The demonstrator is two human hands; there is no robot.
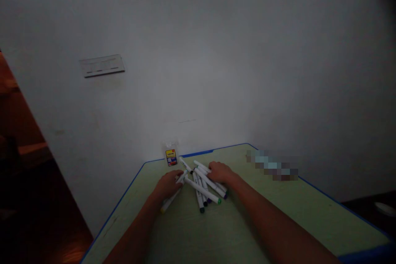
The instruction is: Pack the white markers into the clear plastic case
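Several white marker pens (202,189) with coloured caps lie in a loose pile on a pale green table (216,235). My left hand (169,183) rests on the left side of the pile, fingers curled over a pen whose yellow-tipped end (167,205) sticks out toward me. My right hand (220,172) lies on the right side of the pile, fingers bent down onto the pens. A small clear packet with a yellow and red label (171,156) stands at the table's far edge, just beyond the pens.
The table has a blue rim (198,153) and stands against a plain white wall. A small plate (102,65) is fixed high on the wall at left. Dark wooden floor and furniture lie to the left. A blurred patch sits at the far right of the table.
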